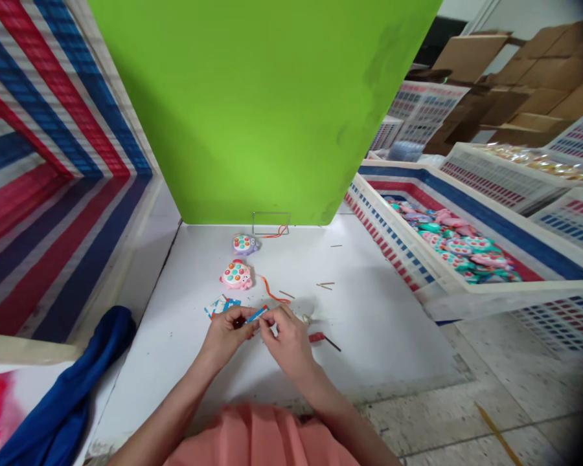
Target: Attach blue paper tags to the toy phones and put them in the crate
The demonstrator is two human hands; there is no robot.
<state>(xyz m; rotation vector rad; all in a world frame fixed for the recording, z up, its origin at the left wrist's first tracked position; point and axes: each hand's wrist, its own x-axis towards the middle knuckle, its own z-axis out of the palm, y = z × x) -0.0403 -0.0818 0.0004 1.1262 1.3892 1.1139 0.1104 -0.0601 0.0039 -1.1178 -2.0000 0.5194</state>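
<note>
Near the middle of the white table, my left hand (230, 333) pinches a small blue and white piece with a red end (257, 314). My right hand (287, 334) has its fingers closed at the right side of the same piece. Beyond my left hand lie a pink animal-shaped toy (236, 275) with coloured dots and a smaller purple one (244, 244). Blue and white printed pieces (221, 305) lie beside my left hand. An orange cord (272, 293) rests beyond my hands. A red-handled tool (317, 337) with a dark shaft lies right of my right hand.
A green panel (272, 116) stands at the back of the white table (369, 336), with a wire frame (271, 213) before it. On the right, a white crate (393, 233) holds many toys (459, 246). Blue cloth (72, 395) lies left, below a striped-lined crate (68, 246). Thin sticks (325, 285) are scattered.
</note>
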